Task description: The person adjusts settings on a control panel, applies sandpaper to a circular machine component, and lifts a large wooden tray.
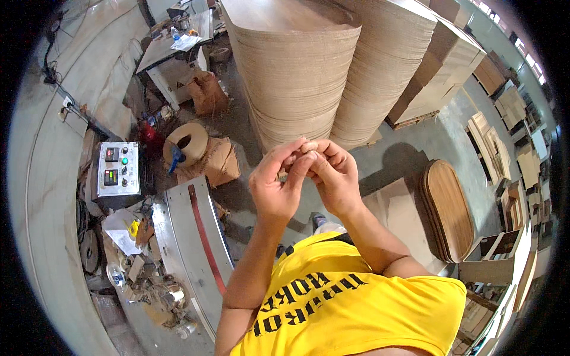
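In front of my chest, my left hand (275, 183) and my right hand (337, 178) meet, with thumbs and fingertips pressed against each other. Both hands are closed in a pinch. Whatever sits between the fingertips, if anything, is hidden or too small to name. Behind the hands rises a tall stack of thin wood-coloured sheets (291, 77) with rounded corners; the hands appear in front of its lower edge. I cannot tell how far the stack is from them.
A second tall stack (386, 65) stands right of the first. Oval wooden panels (454, 207) lie at right. On the left are a control box (119, 169) with knobs, a grey machine bed with a red strip (203, 237), a large tape-like roll (187, 148) and a cluttered desk (178, 44).
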The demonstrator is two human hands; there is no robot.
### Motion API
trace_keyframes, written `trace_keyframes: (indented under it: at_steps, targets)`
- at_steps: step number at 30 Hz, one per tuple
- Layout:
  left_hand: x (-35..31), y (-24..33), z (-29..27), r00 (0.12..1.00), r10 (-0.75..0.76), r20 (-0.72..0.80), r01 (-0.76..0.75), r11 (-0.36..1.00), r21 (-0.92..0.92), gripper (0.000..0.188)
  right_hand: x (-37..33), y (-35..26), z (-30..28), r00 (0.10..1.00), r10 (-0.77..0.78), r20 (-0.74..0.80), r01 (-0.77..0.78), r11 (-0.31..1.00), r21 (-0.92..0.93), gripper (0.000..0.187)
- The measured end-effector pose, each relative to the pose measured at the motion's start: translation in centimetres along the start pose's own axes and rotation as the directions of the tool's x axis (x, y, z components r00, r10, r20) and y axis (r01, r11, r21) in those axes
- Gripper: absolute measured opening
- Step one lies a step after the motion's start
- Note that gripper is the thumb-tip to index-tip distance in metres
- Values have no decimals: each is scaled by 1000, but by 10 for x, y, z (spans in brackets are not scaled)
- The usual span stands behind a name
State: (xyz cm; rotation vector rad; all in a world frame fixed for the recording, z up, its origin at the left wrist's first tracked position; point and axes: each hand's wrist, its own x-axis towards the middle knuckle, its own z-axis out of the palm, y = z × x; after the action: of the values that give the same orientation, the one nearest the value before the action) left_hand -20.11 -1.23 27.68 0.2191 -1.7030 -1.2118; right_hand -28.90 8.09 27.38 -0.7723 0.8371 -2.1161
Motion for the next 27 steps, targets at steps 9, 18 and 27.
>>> trace_keyframes:
  at_steps: [9,18,27]
  targets:
    - [17,-4,56,994,-109,-16,107,990,-96,22,4,-31,-41,994,107,-27,-102,983,156,32]
    - [29,-31,120,962,-109,-249,133,988,82,20,0,-48,-81,995,22,100,12,944,-329,54]
    - [46,-54,152,946,-323,-3,323,946,21,27,27,-70,-136,998,-8,-57,-17,903,-430,29]
